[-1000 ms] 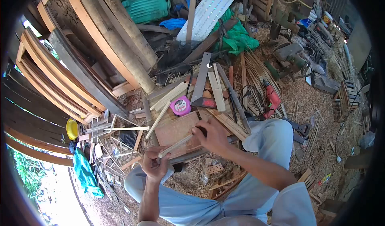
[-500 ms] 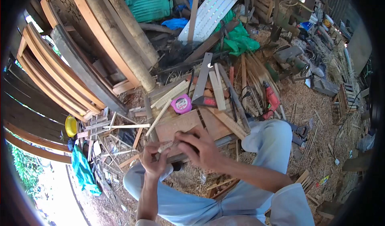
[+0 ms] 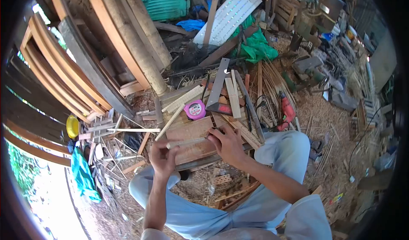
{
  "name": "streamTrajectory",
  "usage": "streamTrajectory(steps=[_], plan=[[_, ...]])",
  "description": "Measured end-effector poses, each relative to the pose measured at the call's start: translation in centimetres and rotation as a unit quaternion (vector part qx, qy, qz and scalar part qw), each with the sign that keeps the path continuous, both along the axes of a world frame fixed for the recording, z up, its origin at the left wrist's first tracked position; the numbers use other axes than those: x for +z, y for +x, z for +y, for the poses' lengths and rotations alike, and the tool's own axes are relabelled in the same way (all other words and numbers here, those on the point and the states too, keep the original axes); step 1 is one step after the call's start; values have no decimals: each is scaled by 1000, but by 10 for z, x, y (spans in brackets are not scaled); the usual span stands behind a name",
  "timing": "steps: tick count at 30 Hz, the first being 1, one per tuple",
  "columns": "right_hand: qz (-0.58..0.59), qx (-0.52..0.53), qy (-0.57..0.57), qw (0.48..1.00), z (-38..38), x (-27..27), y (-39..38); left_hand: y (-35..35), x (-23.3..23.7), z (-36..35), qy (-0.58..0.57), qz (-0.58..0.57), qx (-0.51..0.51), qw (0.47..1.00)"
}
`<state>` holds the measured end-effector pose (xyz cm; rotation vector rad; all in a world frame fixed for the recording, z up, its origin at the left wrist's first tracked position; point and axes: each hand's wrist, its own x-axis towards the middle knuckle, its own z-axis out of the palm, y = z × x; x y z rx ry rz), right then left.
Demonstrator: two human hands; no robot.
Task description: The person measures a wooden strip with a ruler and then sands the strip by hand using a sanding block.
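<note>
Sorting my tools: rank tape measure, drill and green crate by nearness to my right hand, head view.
1. Tape measure, just ahead, left of right hand.
2. Drill, floor, right.
3. Green crate, far back.

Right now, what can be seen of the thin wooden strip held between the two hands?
The wooden strip is slim, pale and straight, looking like bare light wood or split bamboo. It lies nearly level, its right end slightly higher, held in the air above a reddish-brown board. The left hand pinches its left end in a closed grip; the right hand closes on its right end, hiding that tip. No marks or cuts can be made out on it.
</note>
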<state>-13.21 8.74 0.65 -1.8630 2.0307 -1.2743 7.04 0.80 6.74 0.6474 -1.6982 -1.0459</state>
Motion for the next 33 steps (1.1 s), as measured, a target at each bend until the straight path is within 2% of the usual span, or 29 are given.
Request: streamTrajectory(steps=[3, 5, 6, 8, 9, 10, 11, 12, 13, 14, 15, 16, 18, 20, 22, 23, 24, 26, 27, 30, 31, 32, 33], plan=[[38, -30, -3, 999, -3, 1, 7, -18, -12, -14, 42, -1, 15, 999], [6, -47, 8, 999, -2, 6, 12, -29, -21, -13, 122, 10, 4, 992], [11, -41, 4, 999, -3, 6, 11, -31, -24, -14, 119, 16, 10, 993], [-74, -37, 26, 996, -6, 4, 5, -38, -29, -18, 150, -14, -17, 988], [-68, -32, 23, 997, -7, 4, 1, -43, -28, -19, 148, 14, -22, 989], [-181, -25, 30, 983, -8, 4, -2, -44, -25, -23, 146, 22, -17, 989], [-292, -16, 38, 955, -10, 3, -5, -42, -21, -28, 203, 64, -47, 976], [-285, -6, 39, 958, -14, -6, -11, -40, -15, -31, 257, 107, -76, 957], [-454, 17, 59, 889, -19, -15, -19, -41, -4, -29, 273, 55, -60, 959], [-606, 36, 81, 791, -22, -25, -28, -39, -9, -30, 272, 66, -54, 959], [-688, 76, 91, 716, -23, -13, -34, -37, -20, -32, 329, 78, -113, 934], [-682, 74, 97, 721, -21, 7, -36, -38, -28, -30, 386, 87, -175, 902], [-622, 65, 104, 773, -15, 41, -34, -46, -12, -16, 402, 56, -204, 891], [-603, 69, 103, 788, -19, 16, -44, -49, -2, -5, 443, -59, -240, 862], [-560, 94, 85, 818, -22, 28, -41, -52, -6, 3, 452, -56, -264, 850], [-536, 91, 115, 831, -22, 27, -42, -53, -11, 5, 435, -89, -288, 848], [-535, 90, 123, 831, -22, 27, -42, -53, -13, 8, 418, -120, -311, 845], [-628, 118, 161, 752, -21, 30, -40, -52, -12, 11, 404, -120, -332, 844], [-625, 118, 168, 753, -21, 32, -38, -52, -8, 11, 383, -125, -356, 843], [-609, 72, 161, 773, -20, 33, -34, -46, 0, 8, 382, -168, -328, 847], [-636, 49, 158, 754, -21, 31, -36, -44, 1, 7, 385, -163, -327, 847], [-663, 25, 153, 733, -21, 29, -37, -40, 0, 6, 344, -219, -311, 858], [-661, 23, 157, 733, -21, 31, -40, -36, -2, 6, 303, -275, -294, 864]])
